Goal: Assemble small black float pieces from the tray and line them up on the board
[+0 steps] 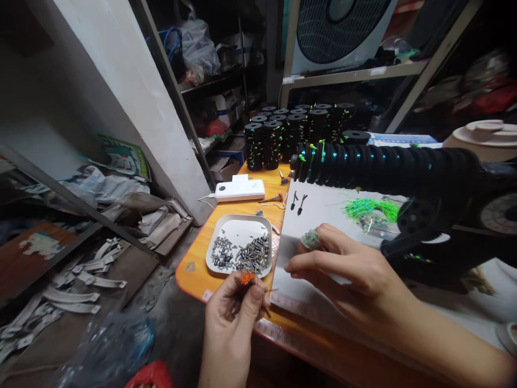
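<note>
My left hand (pixel 236 318), at the near table edge, is closed around a bundle of thin strands with bright orange, bead-like ends (pixel 247 278). Its thumb presses the bundle against the fingers, and a few thin ends stick out to the right. Over the white sheet, my right hand (pixel 343 264) is bent with a grey-green clump (pixel 310 239) at its curled fingertips; its exact kind is unclear. Just beyond my left hand stands a white tray (pixel 210 253) with many small dark, cylinder-like pieces (pixel 252 253). Two small dark pieces with forked tops (pixel 299 205) lie on the sheet.
A black machine holds a long ribbed roll (pixel 383 164) with bright threads. Several black spools (pixel 272 145) stand at the back. A white power bank-like device (pixel 239 189) sits behind the tray. Green strands (pixel 374 209) lie below the roll. A pillar (pixel 149 97) rises at left.
</note>
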`<state>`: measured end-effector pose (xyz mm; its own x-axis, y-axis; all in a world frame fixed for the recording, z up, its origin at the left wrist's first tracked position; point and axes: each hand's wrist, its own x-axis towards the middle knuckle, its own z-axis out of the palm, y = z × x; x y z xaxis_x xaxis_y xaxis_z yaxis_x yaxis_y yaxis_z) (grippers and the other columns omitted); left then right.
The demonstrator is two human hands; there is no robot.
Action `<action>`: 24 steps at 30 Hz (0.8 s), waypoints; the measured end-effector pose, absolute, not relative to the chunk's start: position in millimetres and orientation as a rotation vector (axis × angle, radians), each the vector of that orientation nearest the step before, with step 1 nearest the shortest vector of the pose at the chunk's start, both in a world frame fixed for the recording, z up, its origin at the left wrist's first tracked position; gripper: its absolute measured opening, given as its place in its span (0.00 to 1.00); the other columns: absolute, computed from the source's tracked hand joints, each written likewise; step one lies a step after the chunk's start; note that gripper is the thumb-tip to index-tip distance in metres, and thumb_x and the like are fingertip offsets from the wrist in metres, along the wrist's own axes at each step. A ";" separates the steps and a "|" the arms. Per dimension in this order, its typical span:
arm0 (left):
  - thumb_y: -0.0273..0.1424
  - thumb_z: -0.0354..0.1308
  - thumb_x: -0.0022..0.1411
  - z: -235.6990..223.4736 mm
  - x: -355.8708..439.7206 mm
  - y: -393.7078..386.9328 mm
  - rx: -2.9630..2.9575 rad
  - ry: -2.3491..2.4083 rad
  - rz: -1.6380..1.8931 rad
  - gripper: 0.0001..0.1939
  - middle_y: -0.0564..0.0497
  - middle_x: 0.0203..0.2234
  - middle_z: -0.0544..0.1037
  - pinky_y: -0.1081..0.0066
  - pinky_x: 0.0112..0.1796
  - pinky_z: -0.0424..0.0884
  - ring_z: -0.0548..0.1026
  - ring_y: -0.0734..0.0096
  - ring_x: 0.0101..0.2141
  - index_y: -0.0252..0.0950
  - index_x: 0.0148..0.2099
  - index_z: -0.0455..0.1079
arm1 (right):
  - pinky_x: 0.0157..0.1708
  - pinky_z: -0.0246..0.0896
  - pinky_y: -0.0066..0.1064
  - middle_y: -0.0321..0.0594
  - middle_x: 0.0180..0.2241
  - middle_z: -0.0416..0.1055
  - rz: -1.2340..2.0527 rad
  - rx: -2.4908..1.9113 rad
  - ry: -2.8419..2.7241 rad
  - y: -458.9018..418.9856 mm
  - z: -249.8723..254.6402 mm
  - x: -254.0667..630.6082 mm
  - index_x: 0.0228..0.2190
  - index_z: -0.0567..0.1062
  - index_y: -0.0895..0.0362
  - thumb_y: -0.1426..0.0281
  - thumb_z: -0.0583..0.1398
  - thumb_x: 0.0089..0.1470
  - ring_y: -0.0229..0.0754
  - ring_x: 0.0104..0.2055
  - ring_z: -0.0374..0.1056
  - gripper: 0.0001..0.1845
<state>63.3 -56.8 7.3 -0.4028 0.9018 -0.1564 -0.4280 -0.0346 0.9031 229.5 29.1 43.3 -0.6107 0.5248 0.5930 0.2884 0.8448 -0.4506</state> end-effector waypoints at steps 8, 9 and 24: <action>0.40 0.75 0.47 7.1 63.8 -55.8 0.531 1.178 1.625 0.15 0.54 0.21 0.74 0.84 0.27 0.67 0.70 0.79 0.24 0.35 0.29 0.77 | 0.25 0.55 0.25 0.35 0.27 0.59 0.485 -0.579 -2.251 27.5 41.4 231.6 0.37 0.79 0.53 0.79 0.57 0.62 0.37 0.29 0.60 0.12; 0.40 0.75 0.47 5.6 64.7 -56.0 0.530 1.181 1.624 0.15 0.54 0.21 0.74 0.83 0.28 0.68 0.70 0.79 0.24 0.35 0.30 0.77 | 0.25 0.55 0.25 0.35 0.27 0.59 0.509 -0.576 -2.241 26.3 41.2 231.1 0.37 0.79 0.53 0.78 0.58 0.62 0.37 0.29 0.60 0.11; 0.25 0.62 0.62 -11.4 37.5 -56.9 1.387 1.585 1.901 0.05 0.54 0.29 0.77 0.79 0.35 0.71 0.74 0.74 0.31 0.39 0.34 0.75 | 0.30 0.57 0.24 0.36 0.29 0.63 0.543 -0.558 -2.238 18.3 49.2 226.1 0.32 0.73 0.58 0.81 0.58 0.56 0.35 0.32 0.62 0.08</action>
<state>37.5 -56.9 -11.4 -0.4871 0.7342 0.4730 0.3334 -0.3442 0.8777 226.1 18.3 49.2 -0.6216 0.5415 0.5660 0.2220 0.8147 -0.5356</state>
